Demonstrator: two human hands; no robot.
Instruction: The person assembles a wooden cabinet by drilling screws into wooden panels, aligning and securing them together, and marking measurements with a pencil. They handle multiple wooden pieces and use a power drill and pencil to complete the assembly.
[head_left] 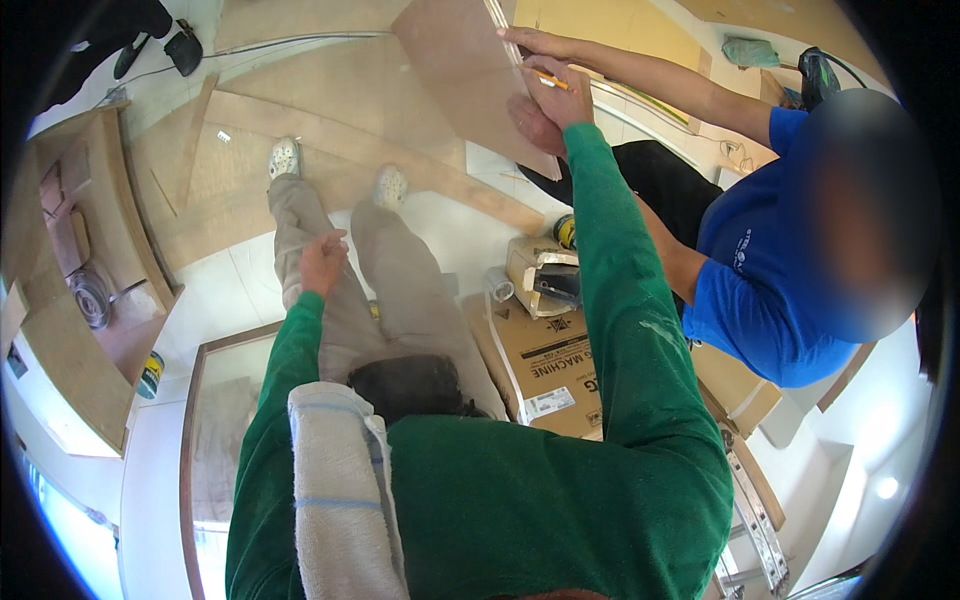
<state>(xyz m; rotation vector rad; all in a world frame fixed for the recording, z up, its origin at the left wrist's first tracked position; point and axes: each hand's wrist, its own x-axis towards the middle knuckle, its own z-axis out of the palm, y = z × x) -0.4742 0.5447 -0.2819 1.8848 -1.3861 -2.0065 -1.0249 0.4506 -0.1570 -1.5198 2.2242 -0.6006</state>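
My right hand (562, 94) reaches up to the edge of a brown wooden board (450, 65), its fingers closed on a slim orange pencil (552, 81). The board is tilted, and several thin layers show along its pale edge. A co-worker in a blue shirt (765, 255) has one hand (532, 41) on that edge, just above mine. Another hand (535, 124), seemingly the co-worker's, lies against the board below mine. My left hand (323, 262) hangs low in front of my leg with nothing visible in it, its fingers loosely extended.
Wooden sheets (300, 105) lie on the floor ahead. A cardboard box (545, 360) rests by my legs, near an opened carton (540, 275). Curved wooden furniture (115, 230) stands at left. A metal ladder (755, 520) is at lower right. Another person's shoes (183, 50) appear at far left.
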